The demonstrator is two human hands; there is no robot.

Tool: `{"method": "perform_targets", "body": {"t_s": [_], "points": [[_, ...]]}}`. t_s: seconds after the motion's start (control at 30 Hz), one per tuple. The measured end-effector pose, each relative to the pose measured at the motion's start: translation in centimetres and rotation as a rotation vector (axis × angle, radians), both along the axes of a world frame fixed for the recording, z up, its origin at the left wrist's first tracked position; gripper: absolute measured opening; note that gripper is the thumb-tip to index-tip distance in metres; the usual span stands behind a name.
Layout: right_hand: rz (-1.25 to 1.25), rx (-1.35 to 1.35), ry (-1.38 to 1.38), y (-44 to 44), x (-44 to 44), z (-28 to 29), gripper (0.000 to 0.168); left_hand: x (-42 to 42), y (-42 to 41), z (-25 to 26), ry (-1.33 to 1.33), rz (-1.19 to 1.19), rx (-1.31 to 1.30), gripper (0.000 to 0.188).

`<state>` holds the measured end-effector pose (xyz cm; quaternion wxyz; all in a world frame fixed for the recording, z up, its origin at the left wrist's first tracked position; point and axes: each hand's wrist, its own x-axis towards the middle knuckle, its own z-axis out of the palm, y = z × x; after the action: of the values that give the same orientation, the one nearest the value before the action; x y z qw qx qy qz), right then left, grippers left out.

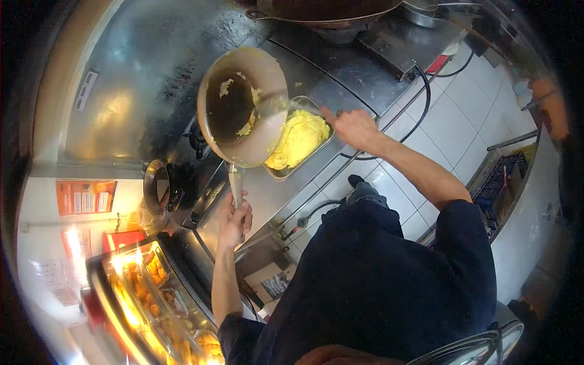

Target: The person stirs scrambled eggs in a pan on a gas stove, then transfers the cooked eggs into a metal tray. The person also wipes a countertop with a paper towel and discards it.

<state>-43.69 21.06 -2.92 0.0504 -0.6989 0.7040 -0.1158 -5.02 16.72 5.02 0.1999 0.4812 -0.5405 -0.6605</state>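
My left hand (235, 219) grips the handle of a deep frying pan (270, 70), which is tipped so that its inside faces me. Yellow smears cling to the pan's dark base and pale wall. Beside its lower right rim, a mound of yellow mashed food (302, 139) fills a metal tray (279, 175) on the steel counter. My right hand (353, 127) is closed around the handle of a spatula (276, 106), whose blurred blade reaches over the pan's right wall.
A large wok (331, 16) stands at the top. Another small pan (156, 187) is at left, near the stove. A lit food warmer (169, 296) holds fried food at lower left. A black hose (426, 105) hangs off the counter (285, 194) edge above the tiled floor (474, 109).
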Motion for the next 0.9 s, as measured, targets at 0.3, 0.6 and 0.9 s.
{"method": "perform_targets", "body": {"t_s": [0.3, 0.6, 0.9], "points": [[-0.046, 0.251, -0.467, 1.5, 3.1, 0.4, 0.033, -2.1, 0.2, -0.2, 0.048, -0.028, -0.056, 0.028], [0.017, 0.288, -0.818, 1.5, 2.5, -0.6, 0.025, -3.0, -1.1, -2.4, -0.008, -0.083, -0.105, 0.026], [-0.065, 0.699, -1.453, 0.3, -0.4, 2.8, 0.034, -3.4, -4.2, -4.9, -0.189, -0.189, -0.463, 0.032]]}}
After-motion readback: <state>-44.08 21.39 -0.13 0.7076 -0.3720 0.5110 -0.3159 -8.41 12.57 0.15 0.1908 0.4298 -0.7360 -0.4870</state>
